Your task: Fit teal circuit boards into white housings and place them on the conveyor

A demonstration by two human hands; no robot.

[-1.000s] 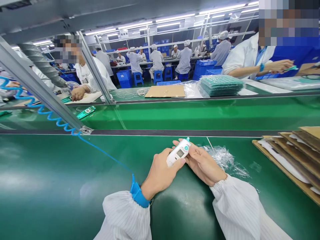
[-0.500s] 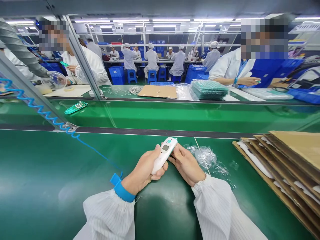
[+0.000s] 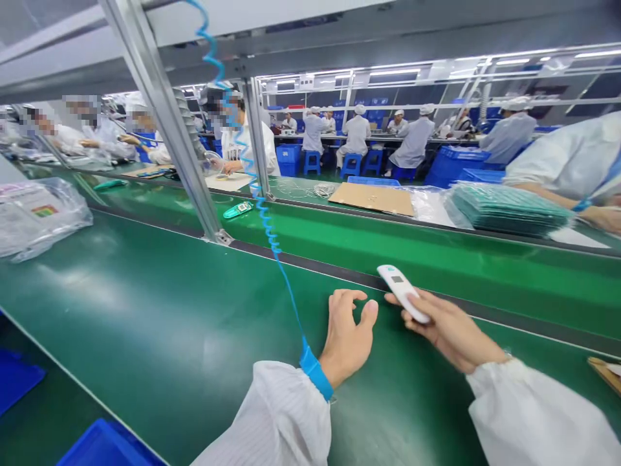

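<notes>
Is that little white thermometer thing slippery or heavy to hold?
Probably light: the right hand holds the white thermometer up by one end with fingertips only. Its smooth, glossy shell may be a bit slippery. It looks stiff, staying straight.

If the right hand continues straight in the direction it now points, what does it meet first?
The right hand holds a white thermometer pointing up-left, toward the dark strip along the conveyor belt. Probably it would cross the strip onto bare belt; the small green device lies much farther, and depth is unclear.
</notes>
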